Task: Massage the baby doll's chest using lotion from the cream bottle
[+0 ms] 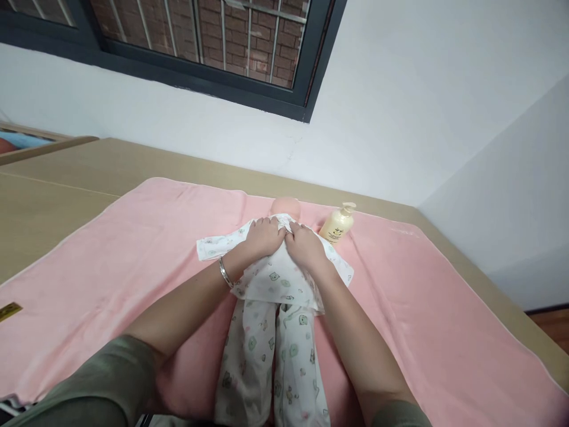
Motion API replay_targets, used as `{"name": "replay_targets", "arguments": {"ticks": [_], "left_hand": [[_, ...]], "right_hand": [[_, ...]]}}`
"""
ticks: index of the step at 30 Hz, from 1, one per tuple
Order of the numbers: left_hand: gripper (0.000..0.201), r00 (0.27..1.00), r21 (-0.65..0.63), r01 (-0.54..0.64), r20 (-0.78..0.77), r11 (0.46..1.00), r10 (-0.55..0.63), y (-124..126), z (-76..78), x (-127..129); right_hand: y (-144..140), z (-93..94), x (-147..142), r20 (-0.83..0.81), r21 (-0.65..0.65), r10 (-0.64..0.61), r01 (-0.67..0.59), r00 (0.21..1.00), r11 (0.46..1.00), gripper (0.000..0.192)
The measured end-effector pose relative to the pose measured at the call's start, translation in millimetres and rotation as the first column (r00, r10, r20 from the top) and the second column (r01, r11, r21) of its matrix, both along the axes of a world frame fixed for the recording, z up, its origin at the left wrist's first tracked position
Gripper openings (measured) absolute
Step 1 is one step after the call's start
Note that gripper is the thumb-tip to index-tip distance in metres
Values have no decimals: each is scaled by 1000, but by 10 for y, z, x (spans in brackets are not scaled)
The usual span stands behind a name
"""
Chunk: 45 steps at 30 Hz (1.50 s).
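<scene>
A baby doll with a smooth pinkish head (285, 206) lies on its back, its head away from me. It wears a white baby shirt (275, 281) with small animal prints and matching trousers (296, 356). At the shirt's neckline, my left hand (265, 236) is closed on the fabric, thumb turned inward. Right beside it, my right hand (306, 243) pinches the same upper front, the two thumbs nearly touching. The fingertips are partly lost in the cloth. Both shirt sleeves spread outward over the blanket.
Under the doll lies a pink blanket (146, 255) with a few creases. A cream pump bottle (338, 224) stands right of the doll's head. Behind are a wooden surface (213, 172), a white wall (377, 118) and a barred window (222, 41).
</scene>
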<state>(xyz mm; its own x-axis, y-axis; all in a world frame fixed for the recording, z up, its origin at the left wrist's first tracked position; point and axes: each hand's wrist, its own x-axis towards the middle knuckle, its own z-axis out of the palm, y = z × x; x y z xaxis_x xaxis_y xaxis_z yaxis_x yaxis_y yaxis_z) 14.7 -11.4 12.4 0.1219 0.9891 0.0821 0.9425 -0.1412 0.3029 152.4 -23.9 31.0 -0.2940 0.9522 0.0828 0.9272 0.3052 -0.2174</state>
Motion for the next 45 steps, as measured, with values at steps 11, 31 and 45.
{"name": "replay_targets", "arguments": {"ticks": [11, 31, 45], "left_hand": [[42, 997, 91, -72, 24, 993, 70, -40, -114, 95], [42, 976, 208, -51, 216, 977, 5, 35, -381, 20], [41, 981, 240, 84, 150, 967, -123, -88, -244, -89]], "right_hand": [[188, -144, 75, -7, 15, -12, 12, 1000, 1000, 56], [174, -302, 116, -49, 119, -11, 17, 999, 993, 54], [-119, -226, 45, -9, 33, 2, -2, 1000, 999, 57]]}}
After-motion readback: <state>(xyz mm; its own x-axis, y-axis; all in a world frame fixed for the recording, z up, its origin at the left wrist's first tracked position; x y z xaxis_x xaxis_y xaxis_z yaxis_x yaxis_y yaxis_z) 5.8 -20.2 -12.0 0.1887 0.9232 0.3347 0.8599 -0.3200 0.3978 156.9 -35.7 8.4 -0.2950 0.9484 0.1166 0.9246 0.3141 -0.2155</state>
